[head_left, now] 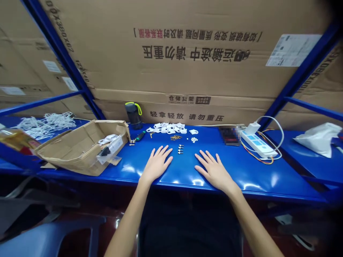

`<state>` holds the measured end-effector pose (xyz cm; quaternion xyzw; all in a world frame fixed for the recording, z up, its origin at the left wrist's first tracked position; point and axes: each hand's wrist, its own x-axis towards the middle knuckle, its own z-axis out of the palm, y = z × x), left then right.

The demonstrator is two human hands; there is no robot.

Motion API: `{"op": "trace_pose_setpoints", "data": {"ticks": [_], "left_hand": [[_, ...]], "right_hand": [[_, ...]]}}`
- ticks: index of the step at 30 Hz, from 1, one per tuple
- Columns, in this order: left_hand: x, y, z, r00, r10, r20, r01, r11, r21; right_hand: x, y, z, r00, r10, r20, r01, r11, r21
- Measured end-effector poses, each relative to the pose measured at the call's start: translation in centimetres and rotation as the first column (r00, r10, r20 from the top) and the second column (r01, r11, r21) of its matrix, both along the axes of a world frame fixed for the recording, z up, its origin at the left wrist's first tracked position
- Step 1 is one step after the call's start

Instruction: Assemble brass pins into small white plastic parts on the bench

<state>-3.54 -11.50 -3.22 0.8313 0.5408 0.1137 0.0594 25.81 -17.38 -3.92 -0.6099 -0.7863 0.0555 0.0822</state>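
Observation:
My left hand (pixel 157 164) lies flat on the blue table (pixel 182 176), fingers spread, holding nothing. To its right, my right hand (pixel 214 169) also rests flat with its fingers apart. Between and just beyond the fingertips is a short column of small metal pins with white parts (pixel 180 149). Farther back sit a small heap of brass-coloured pieces (pixel 176 137), a cluster of tiny white pieces (pixel 194 140) and a row of white ring-shaped parts (pixel 170 129). A green and black screwdriver (pixel 140 136) lies beyond my left hand.
An open cardboard box (pixel 72 151) holding packets stands at the left, near a dark bottle (pixel 133 116). At the right are a dark box (pixel 229 136) and a white power strip (pixel 258 143) with cables. White strips (pixel 48 125) are piled far left. Large cardboard stands behind.

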Motion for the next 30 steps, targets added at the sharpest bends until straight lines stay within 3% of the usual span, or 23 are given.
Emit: {"op": "trace_pose_setpoints", "data": {"ticks": [10, 18, 30], "left_hand": [[0.0, 0.0, -0.4, 0.998, -0.04, -0.057, 0.042, 0.999, 0.026], [0.9, -0.5, 0.0, 0.997, -0.025, -0.075, 0.025, 1.0, -0.002], [1.3, -1.0, 0.0, 0.999, -0.02, -0.051, 0.02, 1.0, 0.016]], "right_hand": [[-0.1, -0.5, 0.2, 0.999, 0.045, 0.005, -0.045, 0.999, 0.006], [-1.7, -0.4, 0.1, 0.999, -0.048, -0.005, 0.048, 0.999, 0.011], [-1.6, -0.5, 0.5, 0.999, 0.001, -0.037, 0.0, 1.0, 0.002]]}}
